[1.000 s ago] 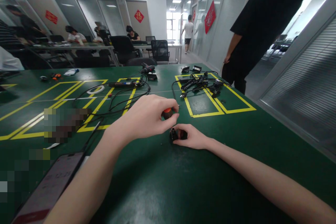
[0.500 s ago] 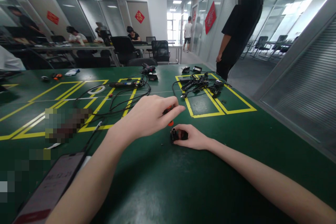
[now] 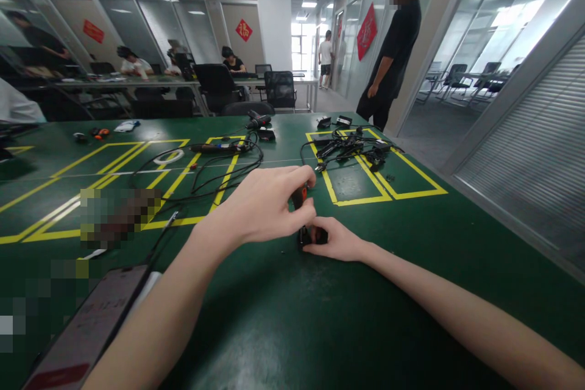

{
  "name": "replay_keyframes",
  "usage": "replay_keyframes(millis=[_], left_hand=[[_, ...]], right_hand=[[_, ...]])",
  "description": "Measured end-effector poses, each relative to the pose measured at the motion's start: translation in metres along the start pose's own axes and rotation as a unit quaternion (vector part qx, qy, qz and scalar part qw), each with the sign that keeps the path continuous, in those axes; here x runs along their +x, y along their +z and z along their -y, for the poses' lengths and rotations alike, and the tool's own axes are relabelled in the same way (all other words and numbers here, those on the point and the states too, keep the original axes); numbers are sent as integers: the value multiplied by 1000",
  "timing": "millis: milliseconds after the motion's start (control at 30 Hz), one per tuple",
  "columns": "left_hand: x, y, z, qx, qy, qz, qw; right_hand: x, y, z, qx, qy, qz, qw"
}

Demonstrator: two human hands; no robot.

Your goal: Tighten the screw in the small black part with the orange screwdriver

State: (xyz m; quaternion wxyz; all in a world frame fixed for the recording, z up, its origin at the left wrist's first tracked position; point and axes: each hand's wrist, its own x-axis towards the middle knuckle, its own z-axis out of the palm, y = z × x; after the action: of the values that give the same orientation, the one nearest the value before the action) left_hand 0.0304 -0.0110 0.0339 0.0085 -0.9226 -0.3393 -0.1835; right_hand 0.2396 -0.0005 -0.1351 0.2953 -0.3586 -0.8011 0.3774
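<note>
Two bare hands work close together above the green counter (image 3: 365, 329), near the middle of the view. The left hand (image 3: 269, 201) has a narrow grip, its thumb and fingers pinched around a stubby black-and-orange tool (image 3: 300, 196). The right hand (image 3: 336, 237) also has a narrow grip, its fingers curled around a small black part (image 3: 302, 239) low at the counter, directly beneath the left thumb; the left hand hides some of this part, and whether tool and part touch cannot be told. A tiny dark bit (image 3: 283, 251) lies on the counter to the left of the part. The clearest writing is on a red diamond sign (image 3: 244, 30) on the far wall, which bears the character 福 in gold. A second red sign (image 3: 94, 31) further left and a larger one (image 3: 366, 31) on the glass wall at right carry marks too soft or slanted to read. At lower left, a phone (image 3: 86, 329) shows a row of large digits, blurred, above a red block. Beyond the hands, a tangle of black cables (image 3: 347, 146) lies across yellow tape outlines (image 3: 363, 200); just behind it, a black piece (image 3: 343, 120) carries a pale label, its print too small to make out. A person in black (image 3: 388, 55) stands past the counter at right.
</note>
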Motion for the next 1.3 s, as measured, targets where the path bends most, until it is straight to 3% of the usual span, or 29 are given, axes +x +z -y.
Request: replay_keyframes(millis=[233,533,800,1300], left_hand=[[0,1,4,32,18,1,999],[-1,2,1,-18,30,6,999],[-1,1,2,1,55,-4,998],[-1,3,1,-13,39,-4,999]], right_hand=[[0,0,1,-2,2,-4,1000],[1,0,1,-4,1,-2,1000],[1,1,0,-2,-4,-3,1000],[1,1,1,5,-5,-5,1000]])
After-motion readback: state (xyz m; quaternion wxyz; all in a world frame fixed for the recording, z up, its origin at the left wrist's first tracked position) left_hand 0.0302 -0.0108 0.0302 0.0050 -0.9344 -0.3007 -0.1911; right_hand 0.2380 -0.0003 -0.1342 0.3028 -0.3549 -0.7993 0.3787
